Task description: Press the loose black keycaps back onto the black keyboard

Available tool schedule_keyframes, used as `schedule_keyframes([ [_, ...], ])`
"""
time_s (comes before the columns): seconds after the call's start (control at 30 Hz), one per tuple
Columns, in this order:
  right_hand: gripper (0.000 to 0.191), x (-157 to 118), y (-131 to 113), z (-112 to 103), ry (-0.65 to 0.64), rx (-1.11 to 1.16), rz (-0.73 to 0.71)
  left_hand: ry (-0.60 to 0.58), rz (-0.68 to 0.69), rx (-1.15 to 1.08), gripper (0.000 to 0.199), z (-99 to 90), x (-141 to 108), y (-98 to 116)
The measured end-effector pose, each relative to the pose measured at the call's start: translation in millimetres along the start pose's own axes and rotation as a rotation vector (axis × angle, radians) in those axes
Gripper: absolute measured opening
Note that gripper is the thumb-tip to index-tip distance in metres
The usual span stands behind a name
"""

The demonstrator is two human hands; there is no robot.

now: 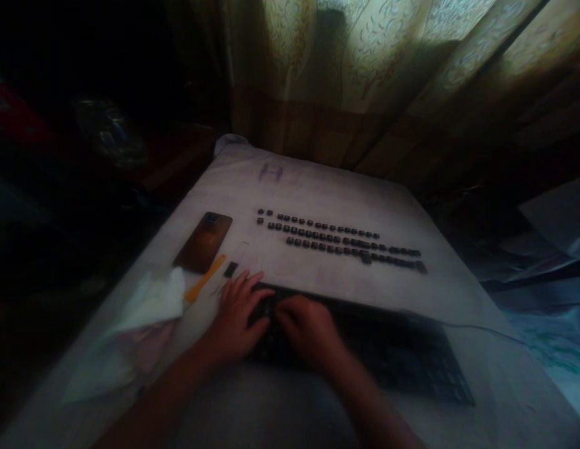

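A black keyboard (397,343) lies across the near part of the cloth-covered table. My left hand (241,315) rests at its left end, fingers spread over the top left corner. Beside it, my right hand (311,324) is over the keyboard's left part, its fingers curled and thumb and forefinger close together; whatever they may hold is too dark and small to make out. Beyond the keyboard, loose black keycaps (313,234) lie in long rows. A small black piece (231,269) sits just past my left fingertips.
An orange tool (204,279) and a brown phone (203,242) lie at the left. A crumpled white cloth (131,333) is nearer, by my left forearm. The keyboard's cable (481,327) runs off to the right. A curtain (341,81) hangs behind the table.
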State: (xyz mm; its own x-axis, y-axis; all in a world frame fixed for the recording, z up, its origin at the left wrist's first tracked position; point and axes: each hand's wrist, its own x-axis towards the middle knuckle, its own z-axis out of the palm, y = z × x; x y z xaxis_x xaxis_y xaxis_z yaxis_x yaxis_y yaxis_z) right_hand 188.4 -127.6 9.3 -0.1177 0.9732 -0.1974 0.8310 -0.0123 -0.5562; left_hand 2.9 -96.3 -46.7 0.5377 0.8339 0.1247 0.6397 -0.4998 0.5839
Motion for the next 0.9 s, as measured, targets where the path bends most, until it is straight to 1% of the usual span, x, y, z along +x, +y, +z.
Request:
schedule_keyframes([
  [0.2, 0.019, 4, -4, -5, -0.013, -0.021, 0.043, -0.003, -0.009, -0.004, 0.037, 1.1, 0, 1],
  [0.4, 0.017, 5, -2, -6, 0.006, -0.010, 0.079, 0.068, -0.035, 0.022, 0.033, 7.2, 1, 4],
  [0.47, 0.017, 5, -1, -6, -0.006, 0.000, 0.077, 0.082, -0.035, 0.023, 0.032, 8.5, 1, 4],
  [0.73, 0.019, 10, -6, -11, -0.061, 0.014, 0.104, 0.095, -0.056, -0.004, 0.032, 9.6, 2, 4],
  [0.9, 0.018, 10, -6, -10, -0.043, -0.017, 0.098, 0.088, -0.089, -0.010, 0.033, 9.4, 4, 6],
])
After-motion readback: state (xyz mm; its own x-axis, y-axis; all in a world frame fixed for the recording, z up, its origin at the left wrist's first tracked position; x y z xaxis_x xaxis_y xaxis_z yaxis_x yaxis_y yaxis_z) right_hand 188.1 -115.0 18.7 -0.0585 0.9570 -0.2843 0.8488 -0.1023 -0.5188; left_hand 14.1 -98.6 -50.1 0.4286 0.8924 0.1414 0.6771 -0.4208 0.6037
